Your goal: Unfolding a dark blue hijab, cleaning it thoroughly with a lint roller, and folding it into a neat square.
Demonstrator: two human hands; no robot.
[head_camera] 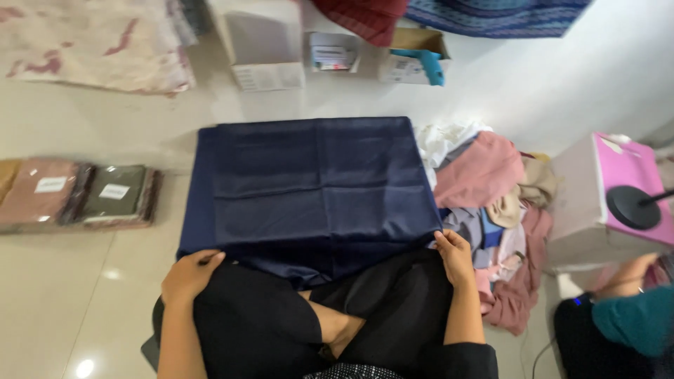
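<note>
Cloth: a dark blue cloth [312, 189] was spread flat on the pale tiled floor [63, 295], its near edge drawn up onto the lap of the seated person, whose legs were covered in black.
Left hand: the left hand [189, 275] was laid on the near left corner of the cloth, fingers curled over the edge; whether the edge was truly pinched could not be told, though it appeared to be grasped.
Right hand: the right hand [455, 256] was closed on the near right corner of the cloth, the edge held between thumb and fingers.
Pile: a heap of loose clothes [495, 203] in pink, beige, white and grey-blue was seen just beside the right edge of the cloth, touching it.
Packets: wrapped packets of folded fabric [77, 195], pink and olive, were laid on the floor to the left, apart from the cloth.
Boxes: a white box [263, 42] and smaller cardboard boxes [414, 56] were set beyond the far edge of the cloth.
Stand: a pink-topped white box [604, 196] with a black round base [632, 207] on it was placed at the right.
Other person: another person's hand [628, 274] and a teal sleeve [635, 323] were seen at the lower right.
</note>
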